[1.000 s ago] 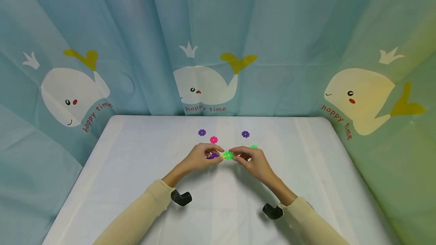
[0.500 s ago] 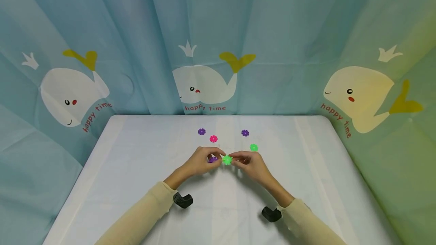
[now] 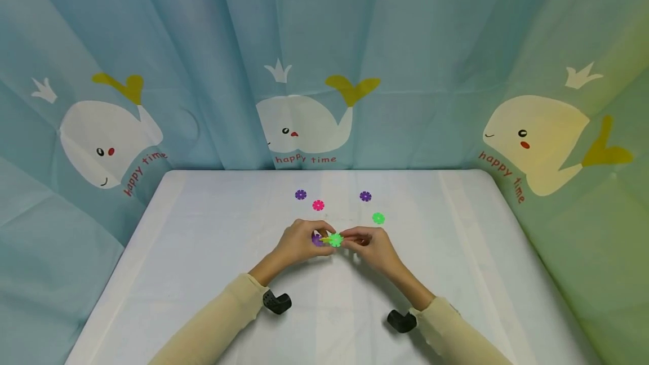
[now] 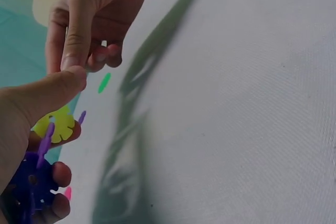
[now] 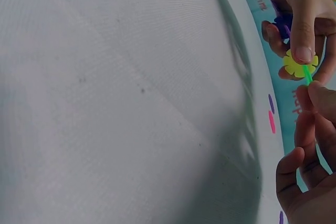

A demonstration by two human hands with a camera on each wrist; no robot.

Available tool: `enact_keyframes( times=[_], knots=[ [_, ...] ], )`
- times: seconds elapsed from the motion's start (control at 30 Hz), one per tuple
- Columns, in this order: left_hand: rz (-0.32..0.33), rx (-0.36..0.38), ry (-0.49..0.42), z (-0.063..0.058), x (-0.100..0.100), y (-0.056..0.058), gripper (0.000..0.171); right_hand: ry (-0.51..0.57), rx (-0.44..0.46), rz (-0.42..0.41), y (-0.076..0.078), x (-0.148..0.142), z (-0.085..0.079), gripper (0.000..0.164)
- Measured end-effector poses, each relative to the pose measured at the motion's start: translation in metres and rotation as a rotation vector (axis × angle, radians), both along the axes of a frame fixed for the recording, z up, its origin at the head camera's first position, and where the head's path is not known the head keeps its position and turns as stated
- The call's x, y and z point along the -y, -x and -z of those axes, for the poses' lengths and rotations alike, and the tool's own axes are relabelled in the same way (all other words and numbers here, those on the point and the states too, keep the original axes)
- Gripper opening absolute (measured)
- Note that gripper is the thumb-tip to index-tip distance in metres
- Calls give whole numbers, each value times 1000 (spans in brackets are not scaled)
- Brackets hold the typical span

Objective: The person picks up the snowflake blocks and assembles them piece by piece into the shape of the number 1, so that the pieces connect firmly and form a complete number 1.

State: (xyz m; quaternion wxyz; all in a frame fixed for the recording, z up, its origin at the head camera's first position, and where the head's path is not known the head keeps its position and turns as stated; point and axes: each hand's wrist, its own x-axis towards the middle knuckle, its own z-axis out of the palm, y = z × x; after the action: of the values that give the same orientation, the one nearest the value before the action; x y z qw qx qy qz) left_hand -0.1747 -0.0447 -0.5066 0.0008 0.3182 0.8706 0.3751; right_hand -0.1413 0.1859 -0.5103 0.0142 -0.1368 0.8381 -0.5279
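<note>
Over the white table, my left hand holds a small cluster of joined plastic snowflake discs. A yellow disc is pinched near its fingertips, and a dark purple disc sits lower against the curled fingers. Between them a lighter purple disc shows edge-on. My right hand pinches a green snowflake disc by its edge. In the right wrist view the green disc is edge-on, right at the yellow disc's rim. The two hands' fingertips are close together, and the left thumb partly covers the yellow disc.
Loose discs lie on the white table beyond the hands: a purple disc and a pink disc at left, another purple disc and a green disc at right. A whale-print curtain stands behind.
Both hands have come slightly nearer the body, and the held green disc has shifted a little left and down. The loose green disc, earlier partly behind the right hand, now shows fully.
</note>
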Motion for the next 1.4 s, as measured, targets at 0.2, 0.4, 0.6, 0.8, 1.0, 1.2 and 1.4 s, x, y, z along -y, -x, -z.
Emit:
enact_keyframes(
  times=[0.2,0.4,0.6,0.8,1.0,1.2,1.4],
  knots=[
    [-42,-35,-17,4,0,0,28,17,-19,-13,1,2,1,18],
    [-40,-30,-16,6,3,0,27,-25,-24,-34,1,0,1,17],
    [-70,-16,-28,7,14,0,28,-73,-40,-7,-2,-17,-2,23],
    [-110,-8,-34,9,29,2,27,-81,-72,46,-2,-43,-3,28],
    [-119,-3,-43,13,38,4,27,-144,-108,98,1,-65,-2,28],
    [-124,-3,-45,15,44,5,28,-195,-131,124,5,-77,0,30],
    [-131,5,-33,13,48,5,29,-225,-124,117,13,-82,2,36]
  ],
)
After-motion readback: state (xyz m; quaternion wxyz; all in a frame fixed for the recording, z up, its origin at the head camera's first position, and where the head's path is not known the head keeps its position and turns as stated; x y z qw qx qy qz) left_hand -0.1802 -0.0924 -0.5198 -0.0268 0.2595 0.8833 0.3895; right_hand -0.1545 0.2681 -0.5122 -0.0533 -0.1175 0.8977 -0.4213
